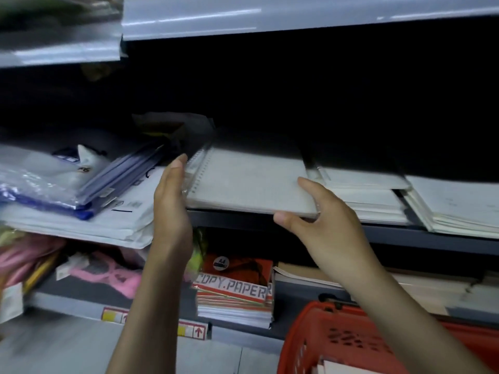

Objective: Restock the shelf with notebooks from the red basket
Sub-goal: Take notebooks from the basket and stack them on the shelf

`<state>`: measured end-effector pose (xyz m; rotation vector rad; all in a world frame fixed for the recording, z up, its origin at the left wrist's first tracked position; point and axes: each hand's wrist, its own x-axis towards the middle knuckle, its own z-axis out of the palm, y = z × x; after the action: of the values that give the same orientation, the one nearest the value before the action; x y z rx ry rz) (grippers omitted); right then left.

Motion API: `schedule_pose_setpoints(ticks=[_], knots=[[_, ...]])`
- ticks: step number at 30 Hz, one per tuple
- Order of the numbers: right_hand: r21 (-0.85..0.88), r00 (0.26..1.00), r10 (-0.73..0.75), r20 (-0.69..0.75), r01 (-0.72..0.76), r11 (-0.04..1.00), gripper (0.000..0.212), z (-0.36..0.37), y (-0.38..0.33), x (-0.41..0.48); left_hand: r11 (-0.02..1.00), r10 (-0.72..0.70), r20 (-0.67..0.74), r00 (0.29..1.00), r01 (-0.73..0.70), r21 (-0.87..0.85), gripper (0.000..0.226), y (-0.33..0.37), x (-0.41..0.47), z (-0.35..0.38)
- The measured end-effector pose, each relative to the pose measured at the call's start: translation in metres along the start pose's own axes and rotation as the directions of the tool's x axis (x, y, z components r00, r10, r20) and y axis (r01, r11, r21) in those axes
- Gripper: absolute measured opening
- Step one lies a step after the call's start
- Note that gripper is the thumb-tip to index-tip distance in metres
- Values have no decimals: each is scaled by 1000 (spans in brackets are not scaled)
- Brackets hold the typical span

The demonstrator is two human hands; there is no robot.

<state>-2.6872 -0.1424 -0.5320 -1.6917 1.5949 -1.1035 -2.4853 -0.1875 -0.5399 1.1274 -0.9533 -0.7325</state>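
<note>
A grey spiral-bound notebook (248,182) in clear wrap lies flat at the front of the middle shelf (405,234). My left hand (171,201) presses its straight fingers against the notebook's spiral edge. At the near right corner my right hand (321,217) pinches the same notebook, thumb below, fingers on top. The red basket (337,341) stands at the lower right, with pale notebook edges showing inside it.
More pale notebooks (372,195) are stacked to the right on the same shelf. Blue-edged plastic folders (81,184) on white packs lie to the left. Below sits a red copy paper stack (237,287), with pink items (108,273) beside it. A grey shelf (270,17) overhangs.
</note>
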Motion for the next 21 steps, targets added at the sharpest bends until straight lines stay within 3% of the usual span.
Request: schedule_pose_setpoints(ticks=[10, 18, 21], knots=[[137, 998, 59, 4, -59, 989, 74, 23, -8, 41, 950, 206, -22, 978, -194, 245, 30, -10, 7, -1], [-23, 997, 61, -40, -62, 998, 74, 25, -9, 52, 934, 237, -176, 955, -174, 313, 23, -15, 16, 8], [-39, 999, 38, -33, -39, 998, 75, 18, -9, 48, 927, 256, -309, 916, -142, 346, 29, -13, 8, 19]])
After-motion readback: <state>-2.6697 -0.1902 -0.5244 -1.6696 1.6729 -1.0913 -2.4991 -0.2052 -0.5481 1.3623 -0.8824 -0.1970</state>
